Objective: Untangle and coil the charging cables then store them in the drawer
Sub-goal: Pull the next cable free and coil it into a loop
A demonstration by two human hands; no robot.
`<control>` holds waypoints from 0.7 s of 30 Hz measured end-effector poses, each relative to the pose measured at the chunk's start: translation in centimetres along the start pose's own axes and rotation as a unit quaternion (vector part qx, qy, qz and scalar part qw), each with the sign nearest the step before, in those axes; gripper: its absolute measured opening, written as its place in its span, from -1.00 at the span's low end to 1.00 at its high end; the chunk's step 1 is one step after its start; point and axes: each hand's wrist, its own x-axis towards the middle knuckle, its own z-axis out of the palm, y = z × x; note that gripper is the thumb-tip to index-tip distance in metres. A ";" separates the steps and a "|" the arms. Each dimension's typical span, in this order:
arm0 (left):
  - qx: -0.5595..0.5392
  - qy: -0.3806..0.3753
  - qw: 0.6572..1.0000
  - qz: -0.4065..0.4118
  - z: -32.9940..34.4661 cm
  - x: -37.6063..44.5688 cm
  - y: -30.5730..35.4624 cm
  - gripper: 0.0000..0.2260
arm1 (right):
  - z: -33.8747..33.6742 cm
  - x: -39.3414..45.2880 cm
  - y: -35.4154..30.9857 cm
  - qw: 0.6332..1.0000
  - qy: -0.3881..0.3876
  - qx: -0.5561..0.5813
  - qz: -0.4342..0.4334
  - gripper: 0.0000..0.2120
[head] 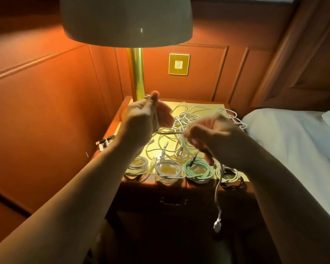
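I see two bare arms reach up from the bottom of the view. The right hand [215, 138] is held up over the worktop [213, 106], back toward me, and its fingers [191, 133] pinch a white cable [168, 132]. The left hand [147, 115] is raised a bit higher, palm turned in, and its fingers [153, 97] curl round the other part of that same cable. The cable runs tight between the two hands.

Near the front edge sit four coiled cables in a row: a pale coil [137, 165], a white coil [169, 170], a green coil [198, 170] and a white and black coil [231, 175], partly hidden by my right arm. One loose white cable end [217, 223] hangs down past the dark drawer [173, 201], whose handle is hard to make out.

Farther back lies the tangled pile [200, 115] of white cables. I cannot tell how many are in it. Behind it stands a gold lamp [136, 73], its shade cut off at the top. A bed [293, 134] is on the right.
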 end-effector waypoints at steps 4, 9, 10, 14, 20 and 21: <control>0.192 -0.167 0.967 -0.016 0.5 -0.7 -0.3 -0.53 | -1.0 0.0 -0.1 0.993 0.104 -0.019 -0.043 -0.68; 0.049 -0.268 0.956 -0.106 1.4 -1.0 -0.2 -0.49 | -0.7 0.3 1.2 0.980 0.195 -0.003 -0.027 -0.65; -0.010 -0.292 0.947 -0.133 1.4 -1.0 -0.1 -0.51 | -0.4 0.4 1.5 0.979 0.203 0.000 -0.022 -0.65; -0.265 -0.360 0.872 -0.201 1.2 -0.8 0.1 -0.59 | 0.7 0.7 2.1 0.988 0.150 0.027 0.002 -0.62; -0.564 -0.169 0.782 -0.203 1.0 -1.3 1.6 -0.66 | 0.5 0.5 1.7 0.997 0.041 0.001 0.073 -0.53; -0.565 -0.093 0.798 -0.188 1.1 -1.4 1.9 -0.65 | 0.5 0.5 1.7 0.996 0.020 -0.011 0.085 -0.52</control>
